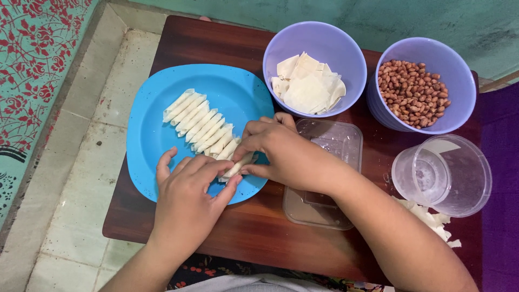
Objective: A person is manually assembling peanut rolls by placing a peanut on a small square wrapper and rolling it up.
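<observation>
A blue plate sits on a small dark wooden table and carries a slanted row of several pale rolled wrappers. Both hands meet at the near end of that row. My right hand pinches one rolled wrapper between thumb and fingers. My left hand rests on the plate's near rim, its fingertips touching the same roll from below.
A purple bowl of flat wrapper sheets and a purple bowl of peanuts stand at the back. A clear rectangular tray and a clear cup lie to the right, with wrapper scraps beside it.
</observation>
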